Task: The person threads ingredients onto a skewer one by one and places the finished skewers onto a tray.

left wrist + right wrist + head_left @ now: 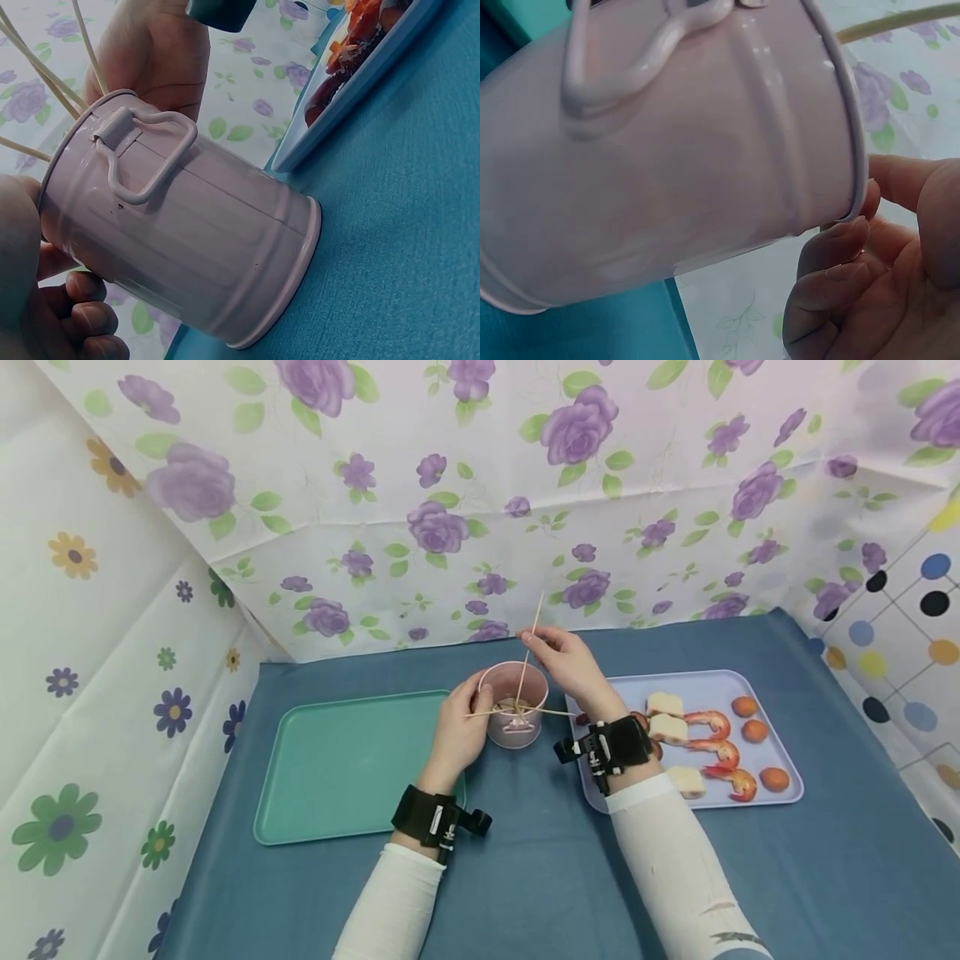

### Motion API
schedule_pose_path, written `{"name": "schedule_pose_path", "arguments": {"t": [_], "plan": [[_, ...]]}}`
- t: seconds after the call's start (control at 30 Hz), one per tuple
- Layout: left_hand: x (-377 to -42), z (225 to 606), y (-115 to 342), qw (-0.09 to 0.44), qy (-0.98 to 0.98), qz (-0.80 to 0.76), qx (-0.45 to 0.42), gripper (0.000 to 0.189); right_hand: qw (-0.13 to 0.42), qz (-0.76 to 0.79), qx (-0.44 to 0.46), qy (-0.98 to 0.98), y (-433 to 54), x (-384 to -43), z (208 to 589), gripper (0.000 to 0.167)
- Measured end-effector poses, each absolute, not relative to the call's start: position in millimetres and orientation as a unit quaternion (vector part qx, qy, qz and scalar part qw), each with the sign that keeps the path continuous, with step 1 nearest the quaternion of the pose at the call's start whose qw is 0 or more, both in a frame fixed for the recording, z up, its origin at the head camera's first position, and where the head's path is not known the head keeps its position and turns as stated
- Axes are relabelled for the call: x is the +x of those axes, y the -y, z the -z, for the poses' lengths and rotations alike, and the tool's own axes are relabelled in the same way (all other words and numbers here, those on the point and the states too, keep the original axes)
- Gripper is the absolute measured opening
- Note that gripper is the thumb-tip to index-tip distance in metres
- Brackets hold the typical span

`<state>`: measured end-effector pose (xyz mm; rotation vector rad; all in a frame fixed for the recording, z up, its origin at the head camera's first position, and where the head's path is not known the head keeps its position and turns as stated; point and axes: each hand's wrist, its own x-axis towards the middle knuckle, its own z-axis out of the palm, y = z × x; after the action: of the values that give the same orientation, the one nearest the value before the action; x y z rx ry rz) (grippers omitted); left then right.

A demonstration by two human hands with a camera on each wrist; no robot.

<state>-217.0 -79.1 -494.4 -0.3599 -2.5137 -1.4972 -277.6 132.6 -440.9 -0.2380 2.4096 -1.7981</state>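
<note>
Head view: left hand [459, 727] curls round pink metal bucket [513, 738], likely steadying it; bucket stands on desk [517, 860] between green tray [352, 768] and lavender tray [712, 688] of shrimp [716, 752]. Right hand [566, 664] appears to pinch upright wooden skewer [538, 608], probably to control its tilt. Other skewers [556, 712] lean on rim. Right wristband [628, 742] hides part of lavender tray; right wrist view crops bucket, leaves pinch unclear.
</note>
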Motion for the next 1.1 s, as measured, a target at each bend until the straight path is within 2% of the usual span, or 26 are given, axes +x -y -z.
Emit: {"name": "schedule_pose_path", "arguments": {"t": [0.6, 1.1], "plan": [[-219, 497, 80, 0.096, 0.857, 0.492, -0.121, 0.043, -0.008, 0.575, -0.083, -0.814, -129, -275, 445, 0.034], [-219, 496, 81, 0.088, 0.862, 0.486, -0.115, 0.044, -0.024, 0.548, -0.076, -0.833, -140, -269, 432, 0.039]]}}
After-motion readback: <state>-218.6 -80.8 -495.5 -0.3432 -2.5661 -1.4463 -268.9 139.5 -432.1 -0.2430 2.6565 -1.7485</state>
